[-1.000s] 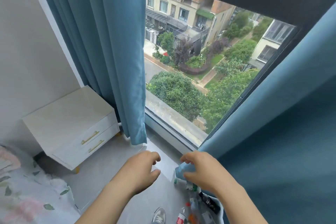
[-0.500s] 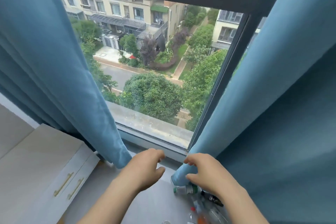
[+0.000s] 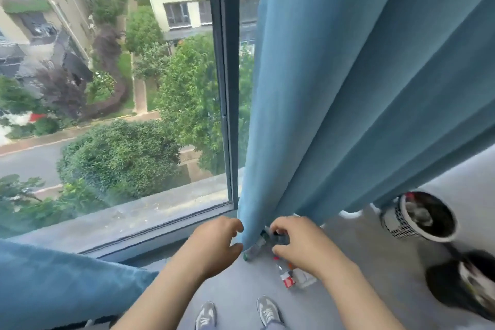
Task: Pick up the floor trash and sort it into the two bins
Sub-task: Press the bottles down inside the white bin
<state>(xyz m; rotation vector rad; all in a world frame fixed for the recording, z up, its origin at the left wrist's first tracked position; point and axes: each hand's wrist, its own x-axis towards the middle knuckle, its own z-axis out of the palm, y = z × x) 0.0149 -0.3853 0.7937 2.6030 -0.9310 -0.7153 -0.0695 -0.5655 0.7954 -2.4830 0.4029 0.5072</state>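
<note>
At the foot of the window [image 3: 112, 104], in the head view, a small pile of trash lies on the grey floor [image 3: 241, 292] against the hem of the blue curtain [image 3: 334, 94]: a clear bottle with a green cap [image 3: 251, 248] touching the hem, a red-labelled bottle [image 3: 287, 277] nearer, and a dark item half under the fingers. The left hand [image 3: 214, 244] hangs just left of the hem, fingers loosely curled and holding nothing. The right hand [image 3: 302, 246] arches over the dark item with thumb and forefinger apart; whether it already grips cannot be told. Since a second ago the view has swung right: the bedside cabinet has gone from sight and two bins have come in at the right, a white mesh bin [image 3: 393, 225] farther off and a dark bin [image 3: 442, 284], blurred, nearer. Both hands have stayed at the hem. Judging by this, the pick is only starting, nothing is sorted yet, and both bins stand near.
</note>
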